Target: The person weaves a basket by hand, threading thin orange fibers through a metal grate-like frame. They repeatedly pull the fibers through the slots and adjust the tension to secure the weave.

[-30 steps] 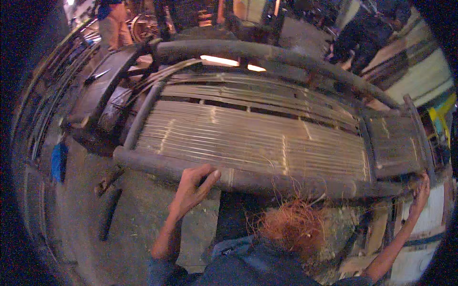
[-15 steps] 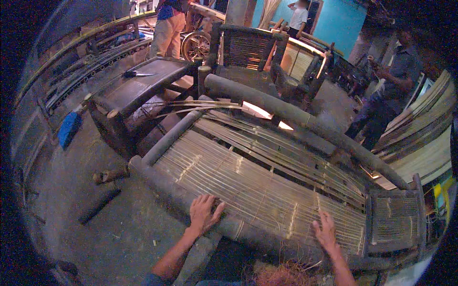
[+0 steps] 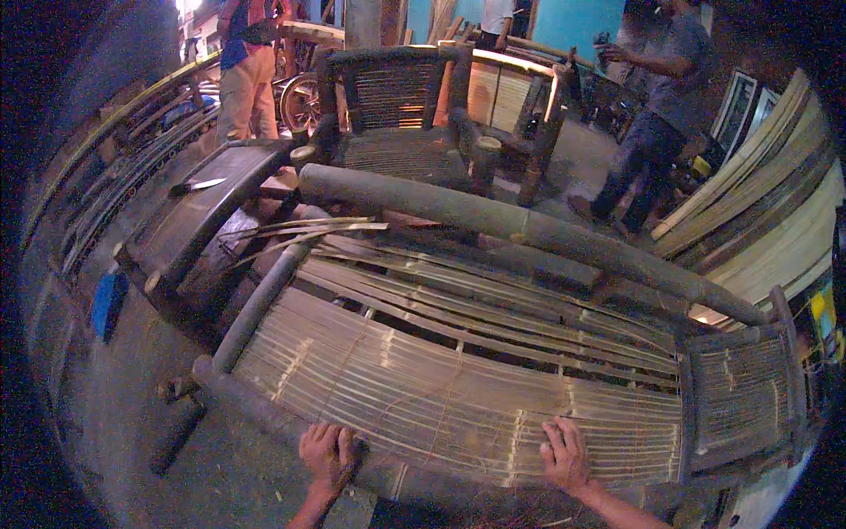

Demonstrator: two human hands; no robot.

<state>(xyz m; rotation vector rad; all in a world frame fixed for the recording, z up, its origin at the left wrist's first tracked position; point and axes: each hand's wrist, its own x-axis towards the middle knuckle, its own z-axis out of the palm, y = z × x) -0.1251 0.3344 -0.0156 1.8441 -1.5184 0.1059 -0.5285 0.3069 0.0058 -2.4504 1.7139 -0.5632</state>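
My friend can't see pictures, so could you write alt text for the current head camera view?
A person's left hand rests on the thick front pole of a frame, their right hand on its narrow slats. Behind stand a dark chair and a small table holding what looks like a knife. Other people stand beyond.

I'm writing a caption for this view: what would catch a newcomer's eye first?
Probably the slatted bench filling the middle, with the right hand on it and the left hand at its near rail. Next, what looks like a knife lies on the small table at left, and a turquoise wall shows at the top.
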